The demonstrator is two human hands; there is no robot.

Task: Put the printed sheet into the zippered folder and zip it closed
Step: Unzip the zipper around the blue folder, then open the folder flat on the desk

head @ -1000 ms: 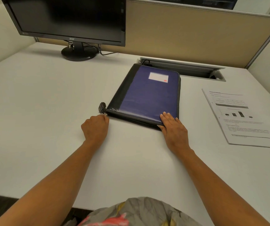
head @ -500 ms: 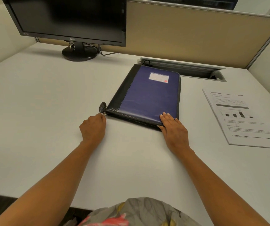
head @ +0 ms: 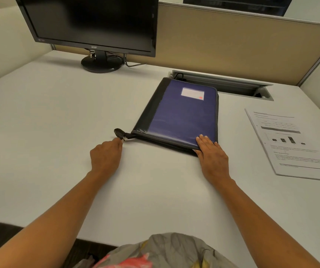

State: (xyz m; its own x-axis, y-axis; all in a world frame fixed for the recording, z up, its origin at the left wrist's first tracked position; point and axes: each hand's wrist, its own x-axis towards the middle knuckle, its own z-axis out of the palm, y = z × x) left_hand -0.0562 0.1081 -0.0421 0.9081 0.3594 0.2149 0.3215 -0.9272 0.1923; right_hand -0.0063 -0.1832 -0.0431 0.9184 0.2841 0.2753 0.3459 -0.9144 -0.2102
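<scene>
One zippered folder (head: 182, 117) lies flat, cover down, on desk (head: 58, 122); printed sheet (head: 290, 144) to its right, apart. Right hand (head: 212, 155) flat, fingers straight, pressing folder's near-right corner. Left hand (head: 106, 155) curled at zipper pull (head: 124, 139), near-left corner; actual pinch can't tell.

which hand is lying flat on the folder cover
The right hand, flat on the folder near its corner; the left hand is at the zipper pull.
</scene>
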